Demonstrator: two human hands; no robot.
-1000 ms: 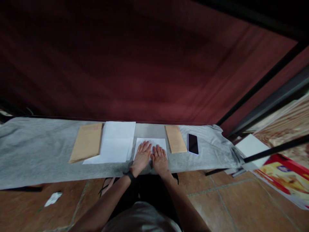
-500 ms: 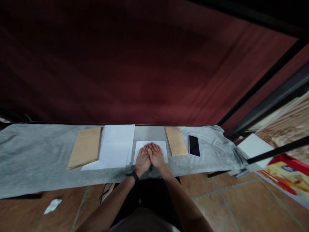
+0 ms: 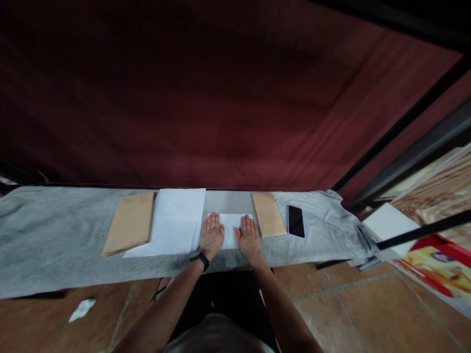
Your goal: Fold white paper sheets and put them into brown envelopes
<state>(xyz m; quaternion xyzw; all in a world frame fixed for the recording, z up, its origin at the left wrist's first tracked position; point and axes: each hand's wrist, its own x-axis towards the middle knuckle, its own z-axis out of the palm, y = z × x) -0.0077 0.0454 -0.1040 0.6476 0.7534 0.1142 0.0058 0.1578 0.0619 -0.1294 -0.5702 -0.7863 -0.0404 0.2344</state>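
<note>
A white sheet of paper (image 3: 229, 228), apparently folded, lies flat in front of me on the grey cloth. My left hand (image 3: 212, 236) rests palm down on its left end, fingers stretched out. On the right end lies my right hand (image 3: 248, 237), also flat, with its thumb pointing inward. Between the hands the middle of the paper shows; its two ends are partly covered. Left of my left hand is a stack of larger white sheets (image 3: 178, 220). Just beyond my right hand sits a brown envelope (image 3: 269, 214).
A thicker stack of brown envelopes (image 3: 130, 220) overlaps the white sheets at the left. A phone (image 3: 296, 221) lies right of the single envelope. The grey cloth (image 3: 59, 235) covers a narrow table against a dark red curtain (image 3: 221, 122). A black bar (image 3: 423, 230) crosses at right.
My hands have slid apart from the middle of the paper, the left one to the left end and the right one to the right end. The other things stay put.
</note>
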